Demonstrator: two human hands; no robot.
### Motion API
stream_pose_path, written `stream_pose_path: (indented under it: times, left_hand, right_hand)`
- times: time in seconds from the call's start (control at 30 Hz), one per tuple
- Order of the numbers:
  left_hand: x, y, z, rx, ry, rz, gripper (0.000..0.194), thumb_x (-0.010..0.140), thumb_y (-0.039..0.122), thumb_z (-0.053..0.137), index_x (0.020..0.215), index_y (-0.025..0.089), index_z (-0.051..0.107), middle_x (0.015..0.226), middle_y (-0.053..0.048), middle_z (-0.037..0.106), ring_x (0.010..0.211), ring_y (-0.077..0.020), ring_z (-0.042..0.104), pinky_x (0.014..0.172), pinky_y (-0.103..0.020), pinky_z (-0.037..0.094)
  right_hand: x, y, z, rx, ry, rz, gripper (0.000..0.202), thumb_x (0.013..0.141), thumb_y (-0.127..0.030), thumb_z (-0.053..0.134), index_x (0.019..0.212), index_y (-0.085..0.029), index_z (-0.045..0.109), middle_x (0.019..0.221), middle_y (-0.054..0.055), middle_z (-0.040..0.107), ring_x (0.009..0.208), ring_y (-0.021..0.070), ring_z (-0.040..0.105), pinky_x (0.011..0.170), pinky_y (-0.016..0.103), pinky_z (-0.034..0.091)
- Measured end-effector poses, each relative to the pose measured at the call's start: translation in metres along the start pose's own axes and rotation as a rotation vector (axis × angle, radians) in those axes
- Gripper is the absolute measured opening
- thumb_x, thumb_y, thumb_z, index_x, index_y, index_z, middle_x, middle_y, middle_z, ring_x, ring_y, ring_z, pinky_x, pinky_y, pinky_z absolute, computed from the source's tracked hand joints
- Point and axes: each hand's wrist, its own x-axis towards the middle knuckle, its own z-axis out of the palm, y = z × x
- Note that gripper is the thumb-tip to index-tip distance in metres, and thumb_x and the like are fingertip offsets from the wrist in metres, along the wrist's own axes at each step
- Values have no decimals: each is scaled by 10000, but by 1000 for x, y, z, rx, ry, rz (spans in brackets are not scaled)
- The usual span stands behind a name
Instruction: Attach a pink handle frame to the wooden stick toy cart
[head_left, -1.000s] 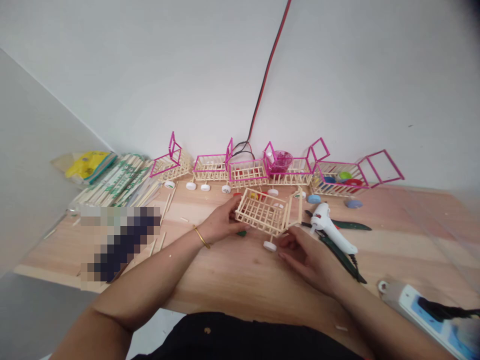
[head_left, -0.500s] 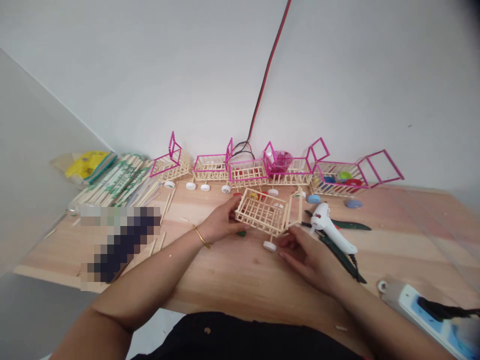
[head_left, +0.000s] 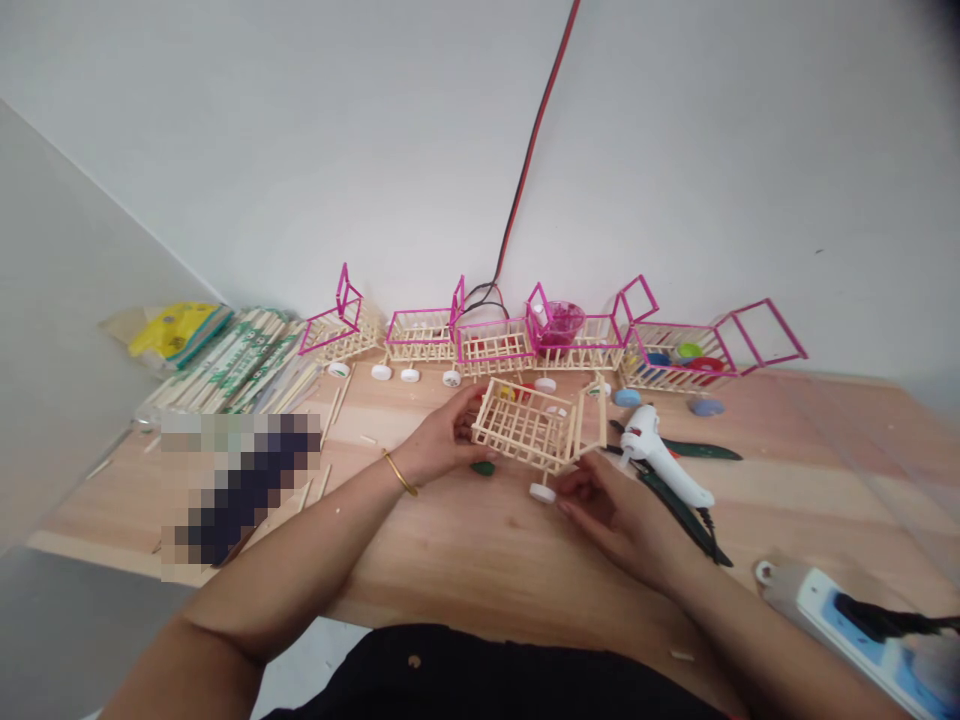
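Note:
A small shopping cart (head_left: 525, 425) built from plain wooden sticks is held tilted just above the table in front of me. My left hand (head_left: 450, 430) grips its left end, the fingertips partly hidden behind the bars. At the lower right, my right hand (head_left: 600, 505) has curled fingers against the cart, by the handle end and a white bottle-cap wheel (head_left: 543, 493). A green cap (head_left: 483, 468) shows beneath the cart, close to my left hand. Several finished-looking carts with magenta trim, such as this one (head_left: 495, 348), stand in a row behind.
Right of my hands lie a white glue gun (head_left: 667, 458) and green-handled pliers (head_left: 697, 451). A power strip (head_left: 847, 630) is at the lower right. Bundled chopsticks (head_left: 244, 355), a yellow bag (head_left: 176, 332) and a blurred dark object (head_left: 251, 495) occupy the left side.
The cart has shifted very slightly to the right, bringing its white wheel closer to my right fingers. Otherwise both hands stay in nearly the same pose.

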Motion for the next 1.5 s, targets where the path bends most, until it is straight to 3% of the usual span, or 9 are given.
stream_pose_path:
  times: [0.13,0.53,0.8,1.03,1.13,1.3,1.5]
  left_hand:
    - [0,-1,1,-42,-14,-22,937,677,216,871,1493,256,413,1258,-124,678,1191,-277,644,934,-374,549]
    - [-2,-5,6,-89,-46,-86,1084,594,216,922,1520,271,361,1175,-106,688,1094,-257,671,1003,-454,522]
    - [-4,3,9,6,-44,-65,1045,626,178,876,1532,254,361,1286,-122,609,1087,-235,642,1000,-447,525]
    - [-7,9,13,87,3,-35,992,635,195,860,1504,250,386,1353,-134,609,1078,-249,658,960,-437,547]
    - [-8,13,14,78,-16,-61,983,658,195,841,1513,235,358,1368,-150,603,1100,-259,662,958,-440,552]
    - [-9,16,15,39,-36,-1,957,684,201,846,1512,270,370,1316,-118,637,1119,-257,666,961,-418,562]
    - [-9,19,16,43,-46,98,901,708,151,834,1484,289,398,1336,-95,617,1153,-241,647,996,-397,546]
  right_hand:
    - [-1,2,2,94,20,29,161,951,-318,572,1077,-260,490,909,50,727,752,186,687,660,325,569]
    - [-3,10,4,99,94,68,157,948,-375,607,966,-245,520,889,51,713,803,196,705,724,350,594]
    - [-4,15,5,84,103,65,170,957,-402,594,981,-245,536,897,54,721,817,206,713,747,371,600]
    - [-7,18,7,69,153,68,361,933,-419,633,1226,-236,528,976,82,740,846,240,732,790,420,622]
    - [-6,13,5,-6,141,39,323,950,-391,609,1227,-233,556,1103,116,729,1007,276,723,873,450,612]
    - [-5,9,2,-85,191,-100,460,957,-324,594,1393,-256,468,1330,132,650,1262,315,624,1041,523,542]
    - [-7,12,2,-109,184,-111,491,954,-312,596,1417,-280,437,1287,129,650,1215,320,644,1000,521,569]
